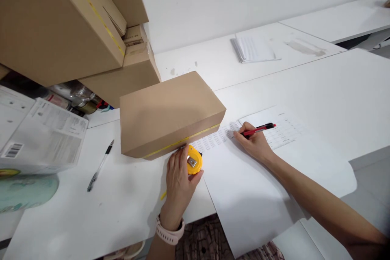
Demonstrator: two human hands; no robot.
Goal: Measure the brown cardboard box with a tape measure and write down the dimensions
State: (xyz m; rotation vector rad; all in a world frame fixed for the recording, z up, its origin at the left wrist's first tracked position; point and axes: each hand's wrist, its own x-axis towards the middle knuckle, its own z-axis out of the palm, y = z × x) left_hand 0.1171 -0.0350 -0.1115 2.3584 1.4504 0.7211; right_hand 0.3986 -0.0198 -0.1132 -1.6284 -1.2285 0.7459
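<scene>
My left hand (179, 174) is closed round a yellow tape measure (195, 160), beside the lower edge of a brown cardboard box (170, 109). A thin yellow strip (183, 141) runs along the near side of that box. In my right hand (252, 142) is a red and black pen (258, 129), its tip hidden behind my fingers. That hand rests on a large white paper sheet (243, 195) with rows of writing and print. Part of the sheet's writing lies between the box and my right hand.
Larger cardboard boxes (61, 28) are stacked at the back left, beside a grey printed package (51, 134). A black and clear pen (100, 165) lies left of the box. Stacked papers (254, 47) sit near the wall. The white table's (329, 89) edge curves at right.
</scene>
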